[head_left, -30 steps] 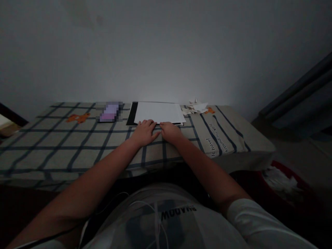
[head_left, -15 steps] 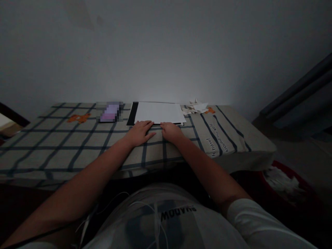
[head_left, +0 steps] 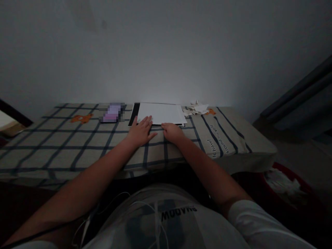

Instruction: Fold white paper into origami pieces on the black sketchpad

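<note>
A white sheet of paper [head_left: 162, 112] lies on a flat white board with a black strip [head_left: 134, 114] down its left side. My left hand [head_left: 140, 132] rests on the front left part of the sheet, fingers spread and thumb pointing right, holding nothing. At the front edge, my right hand [head_left: 172, 132] is closed, its fingertips pinching the edge of the paper. A dark line shows under the sheet's front edge beside these fingers. What lies beneath the right palm is hidden.
To the left lies a pixelated purple phone-like thing [head_left: 112, 113]. Crumpled and folded paper pieces [head_left: 197, 108] sit to the right. A checked cloth [head_left: 88, 141] covers the table against the wall [head_left: 166, 52]. A red bin with white waste [head_left: 285, 183] stands below right.
My left hand has slid up onto the sheet and its fingers have spread. The right hand stays at the front edge. The whole view has shifted slightly.
</note>
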{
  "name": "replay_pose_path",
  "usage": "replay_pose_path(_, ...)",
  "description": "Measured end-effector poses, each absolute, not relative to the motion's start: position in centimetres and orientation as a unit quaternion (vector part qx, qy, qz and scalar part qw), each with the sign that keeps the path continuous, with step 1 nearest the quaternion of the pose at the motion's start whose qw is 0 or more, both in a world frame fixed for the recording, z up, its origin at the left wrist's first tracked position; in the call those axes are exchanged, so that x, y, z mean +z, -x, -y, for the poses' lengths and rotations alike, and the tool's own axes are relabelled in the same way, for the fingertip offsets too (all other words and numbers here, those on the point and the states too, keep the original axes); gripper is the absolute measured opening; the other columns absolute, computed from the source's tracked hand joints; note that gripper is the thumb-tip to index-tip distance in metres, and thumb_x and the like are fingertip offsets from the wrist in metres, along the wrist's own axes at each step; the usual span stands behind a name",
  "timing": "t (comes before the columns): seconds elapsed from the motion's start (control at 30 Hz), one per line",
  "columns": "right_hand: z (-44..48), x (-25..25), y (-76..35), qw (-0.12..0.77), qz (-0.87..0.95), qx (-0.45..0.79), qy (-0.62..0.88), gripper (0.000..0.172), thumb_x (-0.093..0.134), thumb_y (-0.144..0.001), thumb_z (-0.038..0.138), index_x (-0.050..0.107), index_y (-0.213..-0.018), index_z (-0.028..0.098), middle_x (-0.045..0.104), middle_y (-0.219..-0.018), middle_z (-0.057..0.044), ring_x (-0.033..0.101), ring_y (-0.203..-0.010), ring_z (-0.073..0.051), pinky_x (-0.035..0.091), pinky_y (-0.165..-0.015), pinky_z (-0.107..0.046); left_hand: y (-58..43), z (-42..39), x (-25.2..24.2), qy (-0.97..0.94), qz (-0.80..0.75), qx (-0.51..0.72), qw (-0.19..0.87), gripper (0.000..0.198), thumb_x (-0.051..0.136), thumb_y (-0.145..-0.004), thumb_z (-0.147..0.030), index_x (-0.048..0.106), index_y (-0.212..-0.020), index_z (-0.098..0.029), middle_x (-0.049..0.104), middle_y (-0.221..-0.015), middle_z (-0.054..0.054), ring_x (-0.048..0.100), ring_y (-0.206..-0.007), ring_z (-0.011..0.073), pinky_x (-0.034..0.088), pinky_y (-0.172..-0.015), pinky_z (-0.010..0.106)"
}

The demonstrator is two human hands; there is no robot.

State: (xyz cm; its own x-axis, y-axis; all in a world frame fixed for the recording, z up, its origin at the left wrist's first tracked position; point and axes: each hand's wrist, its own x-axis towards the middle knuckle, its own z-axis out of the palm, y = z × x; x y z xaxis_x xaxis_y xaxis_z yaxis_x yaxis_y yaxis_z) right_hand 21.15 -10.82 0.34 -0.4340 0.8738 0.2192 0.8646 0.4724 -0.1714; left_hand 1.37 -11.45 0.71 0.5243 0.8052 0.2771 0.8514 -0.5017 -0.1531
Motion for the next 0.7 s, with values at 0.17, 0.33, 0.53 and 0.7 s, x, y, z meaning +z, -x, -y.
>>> replay_pose_path(0.17, 10.8, 0.3, -21.4, 0.141, 0.853, 0.016, 0.502, 0.045, 0.043, -0.092, 0.013, 0.06, -0.133, 0.007, 0.057, -0.143, -0.013, 0.051, -0.134, -0.019, 0.032, -0.116, -0.031, -2.9, 11.5, -0.2, 0.884, 0.455, -0.071, 0.077, 0.063, 0.031, -0.101, -0.05, 0.038, -0.151, -0.013, 0.033, -0.16, 0.014, 0.028, -0.149, 0.0258, 0.022, -0.12, 0.047)
replay_pose_path(0.33, 10.8, 0.2, -21.4, 0.145, 0.848, 0.02, 0.51, 0.046, 0.042, -0.093, 0.014, 0.059, -0.135, 0.006, 0.057, -0.143, -0.012, 0.051, -0.134, -0.02, 0.032, -0.116, -0.031, -3.0, 11.2, -0.6, 0.88, 0.468, -0.077, 0.027, 0.064, 0.029, -0.101, -0.051, 0.035, -0.152, -0.012, 0.033, -0.159, 0.015, 0.029, -0.148, 0.0259, 0.024, -0.119, 0.051)
replay_pose_path(0.53, 10.8, 0.3, -21.3, 0.142, 0.841, 0.032, 0.521, 0.045, 0.041, -0.094, 0.015, 0.059, -0.135, 0.009, 0.057, -0.143, -0.012, 0.05, -0.135, -0.018, 0.034, -0.115, -0.032, -3.0, 11.3, -0.5, 0.861, 0.499, -0.089, 0.037, 0.065, 0.028, -0.101, -0.052, 0.036, -0.151, -0.01, 0.035, -0.158, 0.015, 0.03, -0.148, 0.0252, 0.025, -0.12, 0.046)
replay_pose_path(0.7, 10.8, 0.1, -21.4, 0.146, 0.842, 0.02, 0.52, 0.044, 0.04, -0.094, 0.014, 0.061, -0.133, 0.008, 0.058, -0.142, -0.012, 0.052, -0.133, -0.018, 0.034, -0.115, -0.031, -2.3, 11.3, -0.3, 0.853, 0.513, -0.081, 0.055, 0.066, 0.027, -0.101, -0.054, 0.04, -0.149, -0.01, 0.037, -0.158, 0.016, 0.031, -0.147, 0.0261, 0.026, -0.119, 0.045)
